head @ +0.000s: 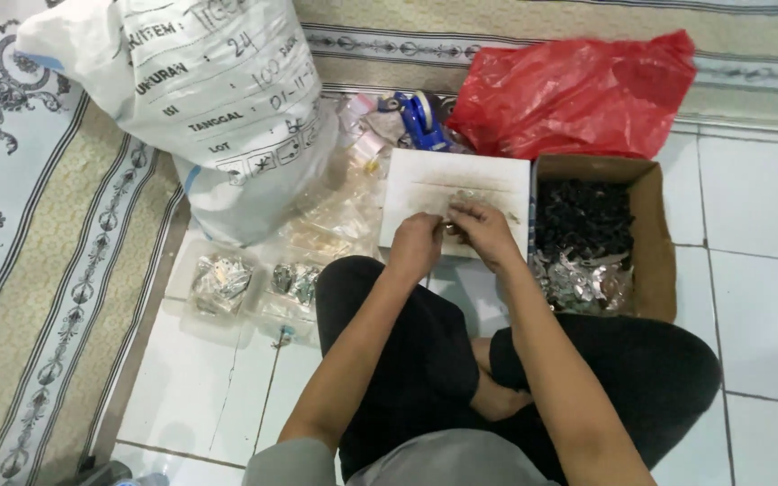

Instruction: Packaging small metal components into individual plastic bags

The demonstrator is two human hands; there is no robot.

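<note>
I sit cross-legged on a tiled floor. My left hand (416, 243) and my right hand (483, 229) meet over a white board (425, 184) lying on the floor before my knees. Both pinch a small clear packet (455, 216) with tiny parts between the fingertips. What is inside it is too small to tell. Right of the board stands an open cardboard box (655, 243) filled with small black parts at the back and shiny silver pieces at the front.
A big white printed sack (218, 99) leans at the back left. A red plastic bag (578, 90) lies behind the box, a blue tape dispenser (420, 117) beside it. Clear bags of metal parts (222, 279) and empty clear packets (339, 216) lie left. A patterned carpet (38, 270) covers the left.
</note>
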